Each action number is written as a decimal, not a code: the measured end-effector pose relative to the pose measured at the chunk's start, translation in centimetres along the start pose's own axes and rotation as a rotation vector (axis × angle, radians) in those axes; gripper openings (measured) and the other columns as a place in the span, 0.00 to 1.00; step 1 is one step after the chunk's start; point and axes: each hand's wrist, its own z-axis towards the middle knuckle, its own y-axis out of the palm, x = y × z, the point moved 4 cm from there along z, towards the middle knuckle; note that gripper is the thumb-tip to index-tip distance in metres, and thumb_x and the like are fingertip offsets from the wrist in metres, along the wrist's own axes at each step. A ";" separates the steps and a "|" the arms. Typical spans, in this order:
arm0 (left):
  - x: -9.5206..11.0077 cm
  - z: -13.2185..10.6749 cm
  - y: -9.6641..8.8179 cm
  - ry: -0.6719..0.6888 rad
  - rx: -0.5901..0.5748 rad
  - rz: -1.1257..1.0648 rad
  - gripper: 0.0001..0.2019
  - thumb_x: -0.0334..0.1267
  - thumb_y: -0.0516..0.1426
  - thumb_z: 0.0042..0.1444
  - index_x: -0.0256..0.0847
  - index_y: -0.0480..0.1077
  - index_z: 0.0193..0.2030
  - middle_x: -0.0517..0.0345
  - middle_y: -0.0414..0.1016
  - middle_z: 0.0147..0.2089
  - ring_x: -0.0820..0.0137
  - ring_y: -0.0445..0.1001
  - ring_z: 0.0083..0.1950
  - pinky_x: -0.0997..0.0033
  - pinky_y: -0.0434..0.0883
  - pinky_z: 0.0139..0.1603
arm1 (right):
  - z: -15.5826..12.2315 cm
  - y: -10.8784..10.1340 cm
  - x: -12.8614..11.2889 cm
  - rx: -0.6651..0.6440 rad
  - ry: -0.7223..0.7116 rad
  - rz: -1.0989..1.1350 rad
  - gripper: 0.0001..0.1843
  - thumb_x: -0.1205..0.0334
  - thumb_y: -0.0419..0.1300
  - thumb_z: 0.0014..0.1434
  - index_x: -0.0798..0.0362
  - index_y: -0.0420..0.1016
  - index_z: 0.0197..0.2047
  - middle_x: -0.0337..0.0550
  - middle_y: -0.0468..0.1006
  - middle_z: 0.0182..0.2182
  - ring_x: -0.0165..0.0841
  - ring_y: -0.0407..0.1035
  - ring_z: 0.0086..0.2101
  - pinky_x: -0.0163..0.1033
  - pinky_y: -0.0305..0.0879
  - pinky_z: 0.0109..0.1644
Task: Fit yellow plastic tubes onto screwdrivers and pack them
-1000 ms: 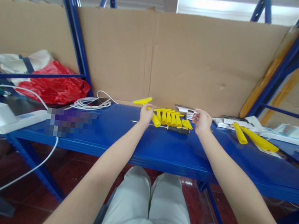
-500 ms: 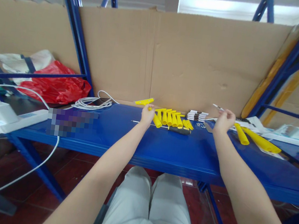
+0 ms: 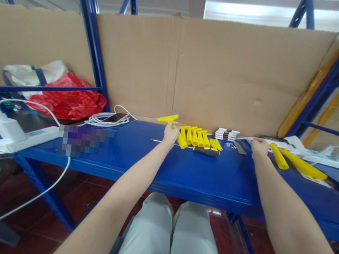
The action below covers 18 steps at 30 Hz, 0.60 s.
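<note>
My left hand (image 3: 170, 133) is closed around the handle of a yellow T-shaped plastic scraper (image 3: 168, 118), its wide head tilted up above the bench. Just right of it, several similar yellow scrapers (image 3: 199, 137) lie in a row. In front of them is a screwdriver (image 3: 206, 151) with a black handle and long shaft. My right hand (image 3: 259, 147) is low over the bench top, fingers closed, beside a thin metal plate (image 3: 240, 148); what they hold, if anything, is hidden. A stack of small white-and-black pieces (image 3: 226, 134) lies between the hands.
Small yellow pieces (image 3: 216, 144) and tiny metal bits (image 3: 229, 144) lie near the stack. Yellow cone-shaped parts (image 3: 279, 157) rest at right. Cardboard (image 3: 225, 76) walls the back of the blue bench (image 3: 200, 174). A power strip (image 3: 29, 138), coiled cable (image 3: 108, 119) and red bag (image 3: 71, 96) are left.
My right hand has lowered and moved slightly right; the small white-and-dark stick visible in it before no longer shows. My left hand still holds the yellow scraper. The view has shifted slightly.
</note>
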 end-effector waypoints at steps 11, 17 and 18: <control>-0.1 0.0 0.2 -0.014 -0.024 0.003 0.11 0.24 0.54 0.45 0.42 0.69 0.33 0.58 0.77 0.40 0.66 0.75 0.45 0.67 0.69 0.51 | -0.7 -0.4 -1.7 -0.101 0.110 0.057 0.11 0.75 0.63 0.44 0.51 0.68 0.21 0.38 0.71 0.22 0.38 0.72 0.36 0.45 0.67 0.50; 0.1 -0.3 0.3 -0.042 -0.036 0.015 0.11 0.23 0.54 0.45 0.41 0.69 0.34 0.59 0.75 0.36 0.67 0.74 0.39 0.68 0.70 0.46 | -1.2 0.6 -1.0 -0.212 0.103 -0.071 0.07 0.75 0.59 0.49 0.55 0.74 0.28 0.44 0.77 0.28 0.36 0.73 0.36 0.39 0.68 0.44; 0.2 -0.3 0.3 -0.042 -0.036 0.018 0.11 0.23 0.54 0.45 0.41 0.69 0.34 0.60 0.75 0.36 0.68 0.74 0.39 0.69 0.70 0.45 | -1.2 0.8 -0.8 -0.237 0.093 -0.100 0.07 0.75 0.59 0.49 0.56 0.76 0.31 0.46 0.78 0.30 0.36 0.73 0.36 0.39 0.68 0.44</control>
